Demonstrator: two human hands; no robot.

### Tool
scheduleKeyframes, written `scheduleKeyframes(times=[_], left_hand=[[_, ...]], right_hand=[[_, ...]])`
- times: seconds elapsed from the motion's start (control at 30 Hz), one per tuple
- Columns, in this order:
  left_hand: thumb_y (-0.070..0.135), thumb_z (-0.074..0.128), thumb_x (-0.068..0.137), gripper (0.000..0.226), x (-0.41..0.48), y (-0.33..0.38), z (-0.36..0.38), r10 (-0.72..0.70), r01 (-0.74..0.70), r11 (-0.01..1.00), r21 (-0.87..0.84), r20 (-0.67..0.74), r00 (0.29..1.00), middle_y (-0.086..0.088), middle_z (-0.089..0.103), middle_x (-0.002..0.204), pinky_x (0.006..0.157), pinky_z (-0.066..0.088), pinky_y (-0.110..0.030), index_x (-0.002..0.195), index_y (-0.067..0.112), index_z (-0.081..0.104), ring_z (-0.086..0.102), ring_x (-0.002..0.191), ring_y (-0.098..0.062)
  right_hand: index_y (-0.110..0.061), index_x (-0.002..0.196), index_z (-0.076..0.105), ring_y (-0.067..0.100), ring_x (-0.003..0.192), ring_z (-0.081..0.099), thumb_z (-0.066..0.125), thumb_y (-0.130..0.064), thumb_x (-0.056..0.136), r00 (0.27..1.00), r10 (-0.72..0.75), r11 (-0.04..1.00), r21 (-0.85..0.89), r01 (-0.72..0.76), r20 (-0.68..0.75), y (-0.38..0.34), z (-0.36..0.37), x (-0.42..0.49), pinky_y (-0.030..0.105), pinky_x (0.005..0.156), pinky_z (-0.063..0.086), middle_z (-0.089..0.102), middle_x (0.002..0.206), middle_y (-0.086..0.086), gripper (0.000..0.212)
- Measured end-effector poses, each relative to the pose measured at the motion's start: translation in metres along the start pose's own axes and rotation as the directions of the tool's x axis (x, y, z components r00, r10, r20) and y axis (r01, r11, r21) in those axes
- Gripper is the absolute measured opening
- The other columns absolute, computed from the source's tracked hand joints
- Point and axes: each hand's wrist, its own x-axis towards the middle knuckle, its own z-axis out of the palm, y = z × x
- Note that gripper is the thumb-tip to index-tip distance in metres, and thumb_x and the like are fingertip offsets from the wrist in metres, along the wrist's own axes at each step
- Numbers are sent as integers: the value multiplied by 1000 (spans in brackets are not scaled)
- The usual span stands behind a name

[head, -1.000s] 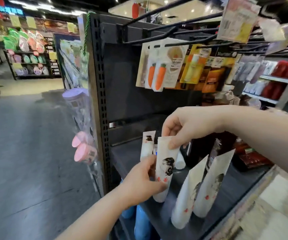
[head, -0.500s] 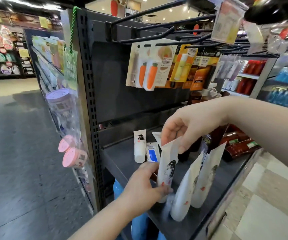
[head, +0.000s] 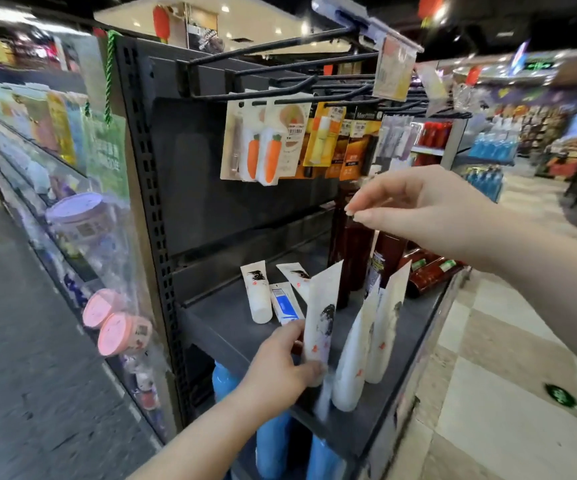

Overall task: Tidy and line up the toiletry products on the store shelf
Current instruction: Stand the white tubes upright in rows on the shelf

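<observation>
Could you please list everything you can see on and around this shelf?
shelf: one, dark grey, centre.
standing tubes: three, white, shelf front.
lying tubes: two, white, shelf rear.
small tube: one, blue and white, lying between them.
brown bottles: at least two upright, dark, behind the standing tubes.
carrot packs: two, orange on white, hanging above.
blue bottles: three, lower shelf.
pink-lidded jars: two, in a clear bag, left side.
left hand: grips the leftmost standing tube low.
right hand: above the tubes, holds nothing.
</observation>
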Motion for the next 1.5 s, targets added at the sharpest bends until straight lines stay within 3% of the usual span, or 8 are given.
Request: scheduleKeyframes(times=[0.17,0.37,0.53,0.67,1.0,1.23,1.4,1.5], left_hand=[[7,70,74,46,-1,-2,-3,36,-35,999,37,-19,999,5,59,106,66,44,-2,110,31,54,55,89,-2],[8,68,77,44,-25,-4,-24,0,6,998,63,-98,995,1,57,110,69,43,-6,118,19,54,57,93,-9],[9,62,83,32,-48,-2,-45,-10,19,996,84,-107,994,1,57,108,55,43,-11,112,20,55,59,81,-8],[9,62,83,30,-52,-3,-67,19,-11,995,96,-90,996,1,57,104,60,43,-11,111,18,55,55,76,-4],[5,65,81,16,0,-34,-131,27,-26,1000,16,-65,998,-3,65,94,73,43,-14,89,18,61,59,86,-15],[12,67,81,24,61,-60,-176,63,-67,996,63,54,997,-1,62,98,82,44,-21,105,13,62,59,82,-13],[15,65,82,36,82,-69,-171,39,-38,999,-6,200,979,-1,53,118,68,42,-4,115,21,52,60,88,-10],[17,65,79,52,83,-70,-162,28,-11,998,-68,251,968,-1,49,128,88,50,-24,127,22,46,62,100,-16]], right_hand=[[-32,85,68,-5,84,62,64,-19,85,988,51,999,27,-47,-143,-20,12,-42,5,69,49,68,88,-15,13],[-35,76,67,-4,77,62,65,-16,82,960,168,983,110,-147,-223,-42,29,-117,10,67,49,67,85,-23,20],[-37,74,65,-5,76,60,65,-19,83,944,289,955,114,-273,-159,-56,64,-155,9,67,46,68,80,-19,20],[-40,72,63,-3,81,60,65,-24,84,923,374,926,85,-367,-93,-67,100,-154,15,76,48,67,82,-16,19],[-34,91,66,5,91,58,58,-24,86,899,437,899,-15,-437,3,-55,194,-35,12,77,41,63,91,-14,13],[-19,111,62,25,108,58,53,-24,88,784,577,761,-198,-617,-227,-1,244,79,29,86,47,60,120,4,25],[-7,118,53,30,114,54,54,-36,85,676,688,581,-359,-730,-262,37,255,111,31,88,44,59,121,12,44],[-7,112,57,29,110,57,62,-39,80,642,730,511,-436,-741,-235,40,257,113,31,88,46,63,117,13,46]])
